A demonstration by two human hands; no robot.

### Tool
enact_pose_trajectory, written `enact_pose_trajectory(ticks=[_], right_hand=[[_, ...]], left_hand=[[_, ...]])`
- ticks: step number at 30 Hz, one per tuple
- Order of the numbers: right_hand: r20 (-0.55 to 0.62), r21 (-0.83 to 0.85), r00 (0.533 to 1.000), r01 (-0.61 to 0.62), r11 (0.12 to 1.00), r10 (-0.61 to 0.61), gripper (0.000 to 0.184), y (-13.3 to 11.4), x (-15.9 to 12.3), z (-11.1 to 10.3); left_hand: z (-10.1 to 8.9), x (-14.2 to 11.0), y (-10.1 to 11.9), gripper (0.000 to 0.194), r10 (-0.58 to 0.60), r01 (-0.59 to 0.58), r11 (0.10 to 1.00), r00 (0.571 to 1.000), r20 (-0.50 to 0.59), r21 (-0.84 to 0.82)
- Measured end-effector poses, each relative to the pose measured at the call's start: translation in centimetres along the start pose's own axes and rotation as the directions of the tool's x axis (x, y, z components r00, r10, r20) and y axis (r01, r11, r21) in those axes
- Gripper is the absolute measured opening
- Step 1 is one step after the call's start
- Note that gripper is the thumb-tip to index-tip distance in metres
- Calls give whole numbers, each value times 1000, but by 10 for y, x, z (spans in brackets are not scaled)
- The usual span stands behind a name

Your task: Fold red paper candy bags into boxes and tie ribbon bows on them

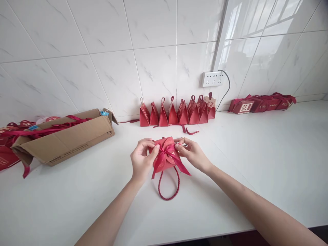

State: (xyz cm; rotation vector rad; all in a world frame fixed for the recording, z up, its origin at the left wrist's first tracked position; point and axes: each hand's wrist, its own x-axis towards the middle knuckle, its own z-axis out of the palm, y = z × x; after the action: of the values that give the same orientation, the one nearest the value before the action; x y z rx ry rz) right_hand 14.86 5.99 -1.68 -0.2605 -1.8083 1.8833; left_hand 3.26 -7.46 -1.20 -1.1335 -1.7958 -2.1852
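A small red gift box with printed lettering lies in the middle of the white table. A crimson ribbon is tied in a bow across its top, its two tails hanging toward me. My left hand pinches the bow's left loop between thumb and fingers, at the box's left side. On the other side, my right hand has thumb and fingers closed on the right loop. From the near edge of the box, a twisted dark red cord handle curves out onto the table.
Several red triangular boxes with loops stand in a row along the tiled wall. A loose ribbon piece lies before them. At left sits a cardboard box with ribbons; red boxes line the right. A power strip is wall-mounted.
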Motion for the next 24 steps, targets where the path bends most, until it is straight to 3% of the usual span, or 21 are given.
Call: enact_pose_trajectory(ticks=[5, 8, 10, 12, 19, 24], right_hand=[[4, -2, 1000, -11, 1000, 11, 35, 1, 1, -1], [-5, -49, 1000, -10, 999, 10, 35, 1, 1, -2], [-14, -72, 1000, -5, 997, 4, 35, 1, 0, -2], [-13, -93, 1000, 6, 996, -7, 35, 0, -1, -3], [-41, -138, 999, -16, 990, 11, 35, -8, -2, -2], [-71, -143, 997, -53, 988, 44, 31, -5, 2, -6]], left_hand=[[-2, 0, -4, 23, -48, 45, 992, 999, 19, 120], [-3, 0, -4, 18, 77, -94, 945, 995, 67, 314], [-4, 1, -2, 13, 193, -231, 882, 972, 133, 411], [-5, 2, 0, 7, 238, -302, 838, 952, 193, 455], [-6, 0, -4, 14, 134, -202, 887, 973, 188, 415], [-2, -3, -5, 15, 256, -333, 855, 938, 235, 398]])
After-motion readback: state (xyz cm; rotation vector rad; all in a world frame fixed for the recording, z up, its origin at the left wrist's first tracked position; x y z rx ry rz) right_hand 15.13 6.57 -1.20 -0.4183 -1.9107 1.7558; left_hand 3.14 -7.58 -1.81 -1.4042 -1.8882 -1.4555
